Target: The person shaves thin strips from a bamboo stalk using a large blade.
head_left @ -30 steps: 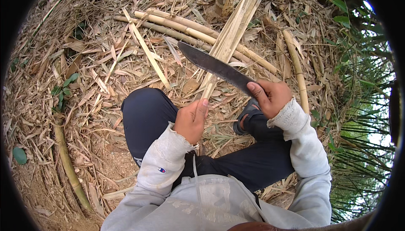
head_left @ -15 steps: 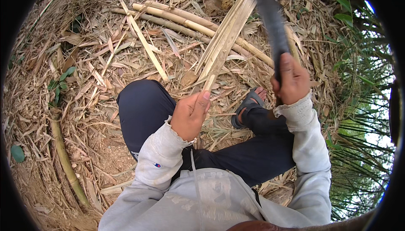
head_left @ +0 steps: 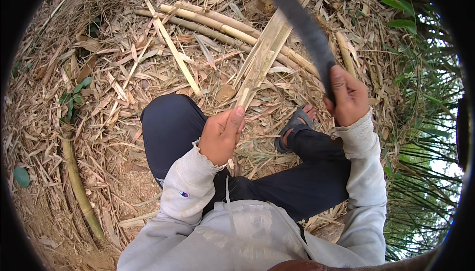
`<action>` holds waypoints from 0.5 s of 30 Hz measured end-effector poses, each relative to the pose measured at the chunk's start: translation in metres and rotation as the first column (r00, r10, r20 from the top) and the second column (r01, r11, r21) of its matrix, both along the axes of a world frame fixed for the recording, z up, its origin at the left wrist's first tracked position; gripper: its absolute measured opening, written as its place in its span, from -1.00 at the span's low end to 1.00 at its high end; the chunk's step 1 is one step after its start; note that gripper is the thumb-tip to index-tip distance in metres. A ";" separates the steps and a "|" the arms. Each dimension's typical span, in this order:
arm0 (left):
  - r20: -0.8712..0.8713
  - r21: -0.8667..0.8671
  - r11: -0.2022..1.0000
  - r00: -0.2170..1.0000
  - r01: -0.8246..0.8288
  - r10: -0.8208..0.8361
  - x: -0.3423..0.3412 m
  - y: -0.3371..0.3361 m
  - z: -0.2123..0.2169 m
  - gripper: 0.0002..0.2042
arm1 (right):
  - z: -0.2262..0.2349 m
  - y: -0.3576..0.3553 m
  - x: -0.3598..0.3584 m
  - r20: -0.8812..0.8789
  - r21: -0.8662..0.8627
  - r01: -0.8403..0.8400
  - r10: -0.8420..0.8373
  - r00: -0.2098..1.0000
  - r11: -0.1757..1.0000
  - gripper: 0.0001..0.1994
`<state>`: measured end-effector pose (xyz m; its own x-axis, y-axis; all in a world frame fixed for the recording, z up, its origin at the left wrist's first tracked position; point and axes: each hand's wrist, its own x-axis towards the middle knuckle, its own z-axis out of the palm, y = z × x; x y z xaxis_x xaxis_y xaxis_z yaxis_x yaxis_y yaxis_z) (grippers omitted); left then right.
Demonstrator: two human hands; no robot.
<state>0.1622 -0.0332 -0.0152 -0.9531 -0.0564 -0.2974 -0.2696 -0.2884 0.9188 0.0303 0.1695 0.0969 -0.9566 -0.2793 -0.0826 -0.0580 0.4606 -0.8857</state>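
My left hand (head_left: 221, 135) is closed around the near end of a pale split bamboo strip (head_left: 251, 84), thumb on top. From there the strip slants up and away to the right, lining up with a bundle of similar split strips (head_left: 273, 36); where one ends and the others begin is hard to make out. In my right hand (head_left: 349, 97) is the dark handle of a machete (head_left: 306, 29). Its long blackish blade is raised, pointing up and to the left across the far part of the strips, slightly blurred. I cannot tell whether blade and bamboo touch.
Bamboo poles (head_left: 217, 25) lie across the ground beyond my knees. A loose split strip (head_left: 173, 51) rests left of the bundle, and a greenish pole (head_left: 79, 192) at far left. Dry leaves and shavings cover the ground. My sandalled foot (head_left: 298, 125) is below the right hand.
The machete blade has swung left, tilting over the bundle. My right hand has shifted slightly right and down. The left hand stays about where it was, still gripping bamboo.
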 end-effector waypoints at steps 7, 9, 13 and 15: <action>0.109 0.124 0.989 0.990 0.081 -0.094 -0.003 -0.008 0.017 -0.59 | -0.007 -0.002 0.010 -0.163 0.080 -0.160 0.171 0.972 0.984 -0.77; 0.125 0.144 0.985 0.986 0.094 -0.112 -0.002 -0.006 0.020 -0.58 | -0.018 -0.007 0.012 -0.424 0.319 -0.287 0.407 0.809 0.903 -0.78; 0.190 0.205 0.974 0.972 0.099 -0.139 -0.001 -0.006 0.033 -0.59 | -0.021 -0.019 0.024 -0.444 0.687 -0.236 0.654 0.613 0.687 -0.62; 0.200 0.237 0.967 0.969 0.099 -0.148 -0.001 -0.006 0.032 -0.59 | -0.025 -0.021 0.026 -0.428 0.715 -0.215 0.660 0.617 0.665 -0.56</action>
